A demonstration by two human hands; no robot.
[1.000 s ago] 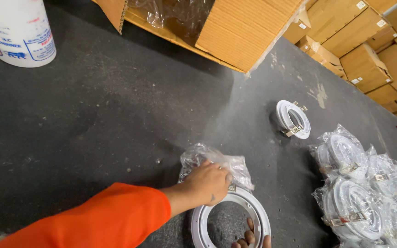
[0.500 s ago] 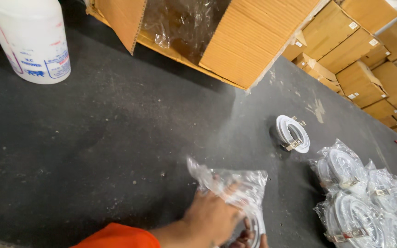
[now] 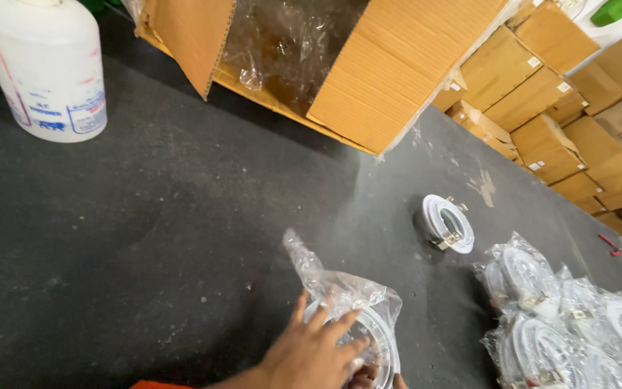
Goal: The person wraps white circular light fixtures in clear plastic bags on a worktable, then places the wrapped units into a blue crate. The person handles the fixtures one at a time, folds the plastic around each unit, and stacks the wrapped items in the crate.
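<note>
My left hand (image 3: 311, 356) lies with fingers spread on a clear plastic bag (image 3: 340, 288) at the bottom edge of the view. The bag is drawn over a white round ring fixture (image 3: 389, 338) and its loose end sticks up to the left. Only a few fingertips of my right hand (image 3: 377, 377) show, under the ring's lower rim, touching it. An orange sleeve (image 3: 156, 385) covers my left arm.
A bare white ring fixture (image 3: 448, 223) with metal clips lies on the black table (image 3: 145, 238). Several bagged fixtures (image 3: 563, 324) are heaped at the right. A white plastic jug (image 3: 44, 65) stands far left; an open carton (image 3: 368, 79) and stacked cartons (image 3: 541, 94) line the back.
The bag, which lay beside the bare ring, has been pulled over it. My left hand went from gripping the bag to resting flat on it. The view has tilted down and closer.
</note>
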